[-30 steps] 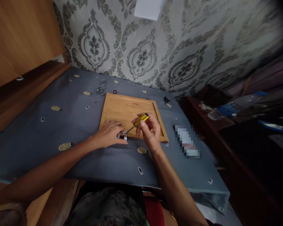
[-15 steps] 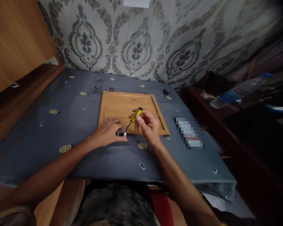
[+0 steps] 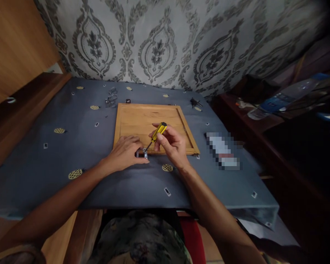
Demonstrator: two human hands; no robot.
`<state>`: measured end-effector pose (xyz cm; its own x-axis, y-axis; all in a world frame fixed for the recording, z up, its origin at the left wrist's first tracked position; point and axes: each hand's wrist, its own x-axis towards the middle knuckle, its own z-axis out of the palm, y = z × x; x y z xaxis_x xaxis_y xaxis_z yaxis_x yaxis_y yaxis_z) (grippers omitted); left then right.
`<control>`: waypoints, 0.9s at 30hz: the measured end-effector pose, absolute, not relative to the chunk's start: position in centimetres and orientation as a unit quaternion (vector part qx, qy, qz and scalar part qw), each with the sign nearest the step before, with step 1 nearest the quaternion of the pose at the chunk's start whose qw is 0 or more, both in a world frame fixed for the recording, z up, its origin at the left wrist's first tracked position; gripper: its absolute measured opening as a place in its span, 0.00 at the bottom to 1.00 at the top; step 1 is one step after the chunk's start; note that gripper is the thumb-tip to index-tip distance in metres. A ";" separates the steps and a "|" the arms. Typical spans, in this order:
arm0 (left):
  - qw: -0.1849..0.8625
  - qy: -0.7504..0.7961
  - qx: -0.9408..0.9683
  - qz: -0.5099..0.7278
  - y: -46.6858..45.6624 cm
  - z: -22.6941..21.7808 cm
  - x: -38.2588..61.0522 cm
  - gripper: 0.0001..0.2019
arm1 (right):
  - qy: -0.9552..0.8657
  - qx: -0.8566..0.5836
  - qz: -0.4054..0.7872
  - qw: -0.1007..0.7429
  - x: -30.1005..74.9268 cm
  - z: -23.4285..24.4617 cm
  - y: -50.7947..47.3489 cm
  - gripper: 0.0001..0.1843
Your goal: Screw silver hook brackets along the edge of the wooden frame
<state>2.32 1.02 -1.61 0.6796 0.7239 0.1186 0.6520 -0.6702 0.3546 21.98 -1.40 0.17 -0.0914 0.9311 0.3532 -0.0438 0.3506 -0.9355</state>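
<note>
In the head view a framed wooden panel (image 3: 151, 115) lies flat on the cloth-covered table. At its near edge my left hand (image 3: 128, 151) is closed, thumb and fingers pinching a small shiny metal fitting (image 3: 145, 155). My right hand (image 3: 172, 143) grips a yellow and black screwdriver (image 3: 158, 132) by its handle. The screwdriver slants down to the left, and its tip meets the fitting or lies right beside it. My left fingers hide part of the fitting, so its exact kind is not clear.
Several metal fittings (image 3: 111, 98) lie beyond the panel's left corner. A small dark piece (image 3: 128, 101) sits behind it, and a black object (image 3: 194, 103) is at the back right. A blurred-out flat object (image 3: 222, 151) rests on the right. A plastic bottle (image 3: 283, 99) stands beyond the table.
The view has shifted a little. Both hands keep their holds at the panel's near edge, and the screwdriver has hardly moved.
</note>
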 end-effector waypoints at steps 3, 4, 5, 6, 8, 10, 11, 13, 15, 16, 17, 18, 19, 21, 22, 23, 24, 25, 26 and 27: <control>0.150 0.381 0.905 0.120 1.1 -1.7 2.3 0.19 | -0.589 -0.361 0.436 0.577 21.7 0.3 -1.4 0.17; 0.152 0.379 0.905 0.120 1.1 -1.7 2.3 0.20 | -0.584 -0.359 0.437 0.583 21.6 0.3 -1.4 0.17; 0.153 0.377 0.905 0.121 1.1 -1.7 2.2 0.20 | -0.578 -0.358 0.439 0.588 21.5 0.3 -1.5 0.18; 0.152 0.374 0.907 0.124 1.1 -1.7 2.2 0.20 | -0.573 -0.358 0.441 0.591 21.4 0.3 -1.5 0.19; 0.147 0.370 0.908 0.130 1.2 -1.8 2.2 0.20 | -0.569 -0.360 0.448 0.588 21.3 0.4 -1.6 0.22; 0.141 0.373 0.908 0.132 1.2 -1.8 2.2 0.20 | -0.574 -0.363 0.451 0.579 21.5 0.5 -1.6 0.22; 0.139 0.375 0.907 0.130 1.2 -1.8 2.2 0.20 | -0.580 -0.362 0.452 0.573 21.6 0.6 -1.7 0.21; 0.140 0.379 0.907 0.121 1.1 -1.7 2.3 0.20 | -0.590 -0.361 0.453 0.563 21.8 0.7 -1.8 0.19; 0.143 0.380 0.907 0.115 1.1 -1.7 2.3 0.20 | -0.598 -0.359 0.453 0.555 21.9 0.8 -1.8 0.18; 0.146 0.380 0.906 0.115 1.1 -1.6 2.3 0.20 | -0.599 -0.359 0.451 0.555 21.9 0.9 -1.8 0.17; 0.151 0.381 0.905 0.116 1.1 -1.6 2.3 0.20 | -0.600 -0.361 0.447 0.557 21.9 0.9 -1.8 0.15; 0.155 0.382 0.904 0.119 1.1 -1.6 2.3 0.19 | -0.600 -0.362 0.441 0.561 21.9 0.9 -1.7 0.14; 0.158 0.382 0.902 0.122 1.0 -1.5 2.3 0.19 | -0.599 -0.363 0.433 0.568 21.8 0.9 -1.7 0.13; 0.160 0.383 0.901 0.124 1.0 -1.5 2.3 0.19 | -0.594 -0.366 0.416 0.582 21.7 0.9 -1.6 0.13; 0.159 0.383 0.902 0.123 1.1 -1.5 2.3 0.19 | -0.590 -0.369 0.412 0.588 21.7 0.8 -1.6 0.14; 0.158 0.383 0.902 0.121 1.1 -1.5 2.3 0.19 | -0.586 -0.374 0.413 0.588 21.7 0.8 -1.5 0.16; 0.156 0.383 0.903 0.119 1.1 -1.6 2.3 0.20 | -0.581 -0.380 0.416 0.588 21.7 0.7 -1.5 0.18; 0.156 0.381 0.904 0.117 1.1 -1.6 2.3 0.20 | -0.576 -0.385 0.422 0.585 21.7 0.7 -1.5 0.19; 0.155 0.380 0.905 0.116 1.1 -1.6 2.3 0.20 | -0.574 -0.386 0.427 0.582 21.7 0.7 -1.6 0.20; 0.153 0.378 0.906 0.116 1.1 -1.6 2.3 0.20 | -0.574 -0.384 0.432 0.580 21.8 0.6 -1.6 0.20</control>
